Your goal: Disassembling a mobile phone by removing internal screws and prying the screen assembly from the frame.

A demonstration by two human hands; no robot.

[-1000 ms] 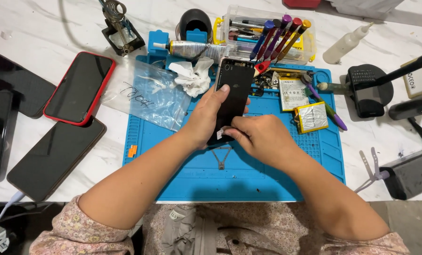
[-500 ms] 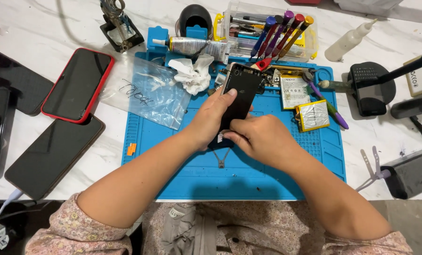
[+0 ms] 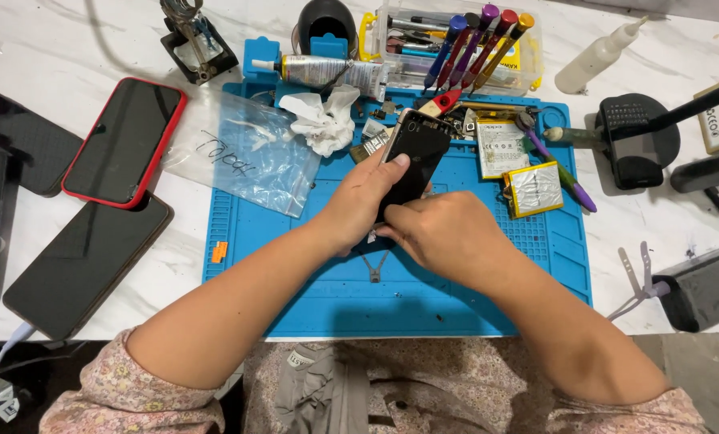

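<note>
White marble-patterned tabletop [image 3: 681, 217] carries a blue work mat [image 3: 295, 281], and nearly everything of note sits on or around that mat. Above the mat's middle, the person's left hand [image 3: 359, 205] wraps around a black phone [image 3: 411, 157], fingers curled behind it and the thumb pressed flat on its dark face, holding it tilted with its top end pointing towards the mat's far edge. The right hand [image 3: 444, 233] is closed at the phone's lower end, fingertips bunched together there; what exactly they pinch cannot be told, because the knuckles hide it. Metal tweezers [image 3: 373, 264] lie on the mat just below both hands.

On the mat's right part rest a white flat battery [image 3: 500, 146] and, nearer the person, a silver battery with yellow edging [image 3: 534, 189]; a purple-handled tool [image 3: 564, 177] lies beside them. Towards the mat's far left corner sit a clear plastic bag [image 3: 243, 157] and a crumpled white tissue [image 3: 323, 120]. Beyond the mat's far edge stand a glue tube [image 3: 319, 71] and a clear box of coloured screwdrivers [image 3: 476, 36].

Left of the mat, off it, lie a red-cased phone [image 3: 122, 141] and a dark phone [image 3: 86, 261] nearer the person. Right of the mat stand a white squeeze bottle [image 3: 596, 56] and a black stand [image 3: 637, 137].
</note>
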